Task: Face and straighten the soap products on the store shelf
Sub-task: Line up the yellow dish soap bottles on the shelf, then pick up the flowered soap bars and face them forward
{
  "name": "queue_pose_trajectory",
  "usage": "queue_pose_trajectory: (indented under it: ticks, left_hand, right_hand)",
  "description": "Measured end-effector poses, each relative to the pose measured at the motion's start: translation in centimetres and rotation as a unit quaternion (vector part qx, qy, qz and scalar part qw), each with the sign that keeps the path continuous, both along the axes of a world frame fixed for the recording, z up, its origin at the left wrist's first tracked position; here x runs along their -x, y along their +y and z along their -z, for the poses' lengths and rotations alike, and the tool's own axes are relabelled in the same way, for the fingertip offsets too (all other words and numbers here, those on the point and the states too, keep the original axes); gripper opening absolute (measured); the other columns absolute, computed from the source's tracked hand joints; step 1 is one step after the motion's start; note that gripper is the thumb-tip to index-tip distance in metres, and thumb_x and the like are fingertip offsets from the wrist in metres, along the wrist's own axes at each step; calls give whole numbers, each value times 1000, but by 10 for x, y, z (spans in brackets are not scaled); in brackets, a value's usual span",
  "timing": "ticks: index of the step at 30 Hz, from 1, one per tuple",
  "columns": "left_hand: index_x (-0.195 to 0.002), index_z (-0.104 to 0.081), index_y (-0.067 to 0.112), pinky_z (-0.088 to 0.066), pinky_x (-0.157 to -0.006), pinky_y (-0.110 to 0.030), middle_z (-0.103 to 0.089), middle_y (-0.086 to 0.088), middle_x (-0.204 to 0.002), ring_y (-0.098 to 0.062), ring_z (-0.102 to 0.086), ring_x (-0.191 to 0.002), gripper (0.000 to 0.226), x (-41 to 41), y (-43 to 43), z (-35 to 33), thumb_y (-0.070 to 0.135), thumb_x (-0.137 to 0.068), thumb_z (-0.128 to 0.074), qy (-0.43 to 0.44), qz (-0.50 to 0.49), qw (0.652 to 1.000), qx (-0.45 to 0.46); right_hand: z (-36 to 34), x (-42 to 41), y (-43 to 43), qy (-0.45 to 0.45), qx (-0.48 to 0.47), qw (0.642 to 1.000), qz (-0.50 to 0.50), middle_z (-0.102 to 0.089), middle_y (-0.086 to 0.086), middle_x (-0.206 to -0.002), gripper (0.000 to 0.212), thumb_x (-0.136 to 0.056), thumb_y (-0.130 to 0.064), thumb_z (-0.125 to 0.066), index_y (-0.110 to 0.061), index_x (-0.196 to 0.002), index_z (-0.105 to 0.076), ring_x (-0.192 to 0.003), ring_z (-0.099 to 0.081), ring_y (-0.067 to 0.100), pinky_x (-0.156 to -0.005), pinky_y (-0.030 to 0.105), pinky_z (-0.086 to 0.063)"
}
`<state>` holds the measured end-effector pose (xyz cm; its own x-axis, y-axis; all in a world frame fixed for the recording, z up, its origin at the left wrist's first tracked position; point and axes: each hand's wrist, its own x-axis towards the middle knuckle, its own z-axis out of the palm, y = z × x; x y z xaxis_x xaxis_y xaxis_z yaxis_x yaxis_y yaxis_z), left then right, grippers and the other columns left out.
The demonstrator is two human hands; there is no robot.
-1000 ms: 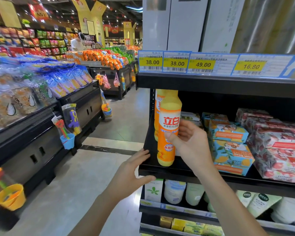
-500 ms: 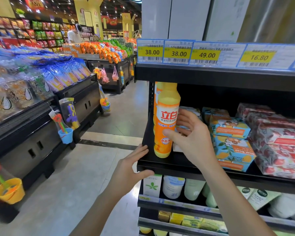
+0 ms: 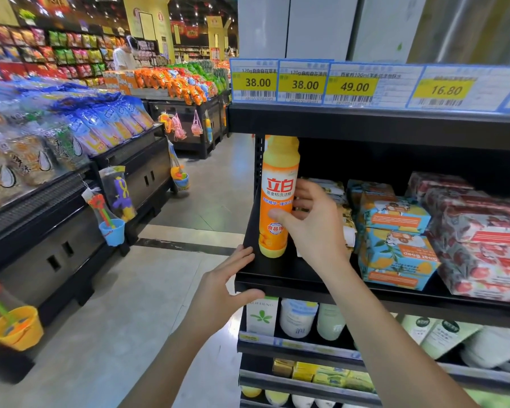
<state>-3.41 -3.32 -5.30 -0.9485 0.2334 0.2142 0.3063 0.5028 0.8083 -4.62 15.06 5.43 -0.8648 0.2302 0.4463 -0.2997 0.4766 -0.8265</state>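
An orange dish-soap bottle (image 3: 277, 198) stands upright at the left end of the black shelf (image 3: 292, 278), label facing me. My right hand (image 3: 309, 228) grips its lower half, thumb across the front and fingers behind. My left hand (image 3: 224, 287) holds the shelf's left front corner, fingers spread on top and thumb under the edge. To the right sit stacked blue-and-orange soap boxes (image 3: 395, 240) and red floral soap boxes (image 3: 480, 234). Pale boxes behind my right hand are partly hidden.
Price tags (image 3: 304, 83) line the shelf above. White bottles and cartons (image 3: 298, 318) fill the shelf below, yellow bars (image 3: 321, 375) lower still. Left of the aisle stand snack bins (image 3: 71, 134) with hanging toy buckets (image 3: 112, 231). A person (image 3: 124, 54) stands far back.
The bottle has gone from held forward and raised to standing further back at the shelf's left end, my right hand still on it. My left hand has stayed at the shelf corner.
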Motion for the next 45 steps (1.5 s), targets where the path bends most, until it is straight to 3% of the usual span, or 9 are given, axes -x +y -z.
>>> queue_pose_trajectory:
  ticks: [6, 9, 13, 19, 23, 28, 36, 45]
  left_hand:
    - [-146, -46, 41, -33, -122, -36, -35, 21, -160, 2, -31, -147, 77, 0, 1, 0, 39, -79, -83, 7, 2, 1000, 9]
    - [-146, -48, 40, -33, -122, -37, -36, 20, -160, 3, -31, -147, 77, 0, 0, 0, 37, -78, -84, 3, 4, 1000, -4]
    - [-145, -48, 42, -36, -121, -41, -36, 20, -160, -4, -34, -148, 77, -1, 1, -1, 37, -77, -85, 1, -1, 1000, 0]
    - [-146, -48, 44, -35, -121, -39, -34, 23, -159, -3, -33, -148, 84, -2, 2, -3, 54, -67, -76, -6, 1, 1000, -7]
    - [-146, -48, 44, -37, -120, -40, -35, 22, -159, -4, -34, -148, 84, -2, 1, -3, 54, -67, -76, -8, -2, 1000, -6]
    - [-143, -47, 47, -38, -119, -40, -36, 22, -159, -5, -35, -148, 81, -2, 2, -4, 53, -67, -76, -11, -2, 1000, -10]
    - [-144, -48, 45, -38, -118, -37, -36, 22, -158, -1, -34, -144, 83, -2, 2, -7, 52, -67, -77, -14, -8, 1000, 4]
    - [-146, -49, 40, -37, -117, -34, -32, 27, -155, -6, -34, -148, 76, -8, 4, -11, 37, -78, -83, -10, -18, 999, 35]
  right_hand:
    - [-2, 1, 1, -10, -7, 1000, -3, -66, -13, -122, 64, -80, -28, -86, -21, -137, -58, -99, -61, -2, -88, 22, -53]
    - [-2, -5, 8, -19, -22, 1000, -11, -66, -12, -119, 62, -79, -31, -87, -20, -135, -60, -105, -63, 3, -92, 27, -56]
    - [-6, -16, 34, -27, -120, 992, 12, -67, -3, -128, 69, -77, -36, -88, -17, -137, -61, -114, -63, 10, -100, 30, -53]
    - [-18, -25, 66, -126, -338, 932, 23, -51, 5, -150, 83, -80, -41, -84, -16, -151, -48, -139, -44, 25, -112, 36, -38]
    - [-14, -23, 65, -163, -401, 901, 26, -43, 8, -155, 87, -86, -38, -80, -11, -156, -36, -142, -38, 29, -114, 39, -35]
    - [-7, -17, 63, -157, -475, 864, 47, -39, 8, -157, 81, -91, -38, -73, -10, -157, -34, -141, -33, 30, -116, 37, -29]
    - [-2, -12, 63, -132, -510, 847, 64, -41, 9, -145, 78, -87, -37, -78, -9, -151, -42, -134, -36, 31, -113, 40, -35]
    - [-1, -20, 64, -119, -467, 875, 50, -54, 8, -145, 79, -82, -37, -84, -13, -147, -46, -133, -46, 31, -112, 37, -33]
